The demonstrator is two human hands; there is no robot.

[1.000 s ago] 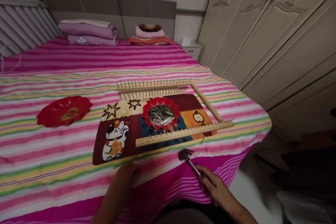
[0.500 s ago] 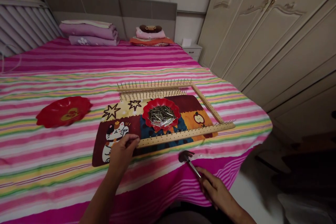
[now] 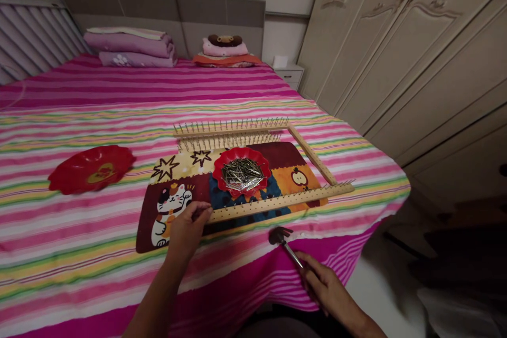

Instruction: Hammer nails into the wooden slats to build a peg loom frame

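Observation:
My left hand (image 3: 189, 229) is closed in a pinch at the left end of a wooden bar (image 3: 257, 207). What sits between thumb and forefinger is too small to make out. A row of holes runs along this bar, and nails stand in it toward the right. My right hand (image 3: 322, 282) is wrapped round the handle of a claw hammer (image 3: 282, 235), its head over the bed's near side, below the bar. Just beyond the bar, a red scalloped bowl (image 3: 220, 182) holds many loose nails (image 3: 242, 173). The patterned mat (image 3: 174, 243) lies beneath bowl and bar.
Farther back, a wooden frame (image 3: 311, 153) joins a bar full of upright nails (image 3: 233, 129). To the left lies a red scalloped plate (image 3: 79, 171). Folded bedding (image 3: 130, 45) is stacked by the headboard. A wardrobe (image 3: 396, 63) stands along the right side.

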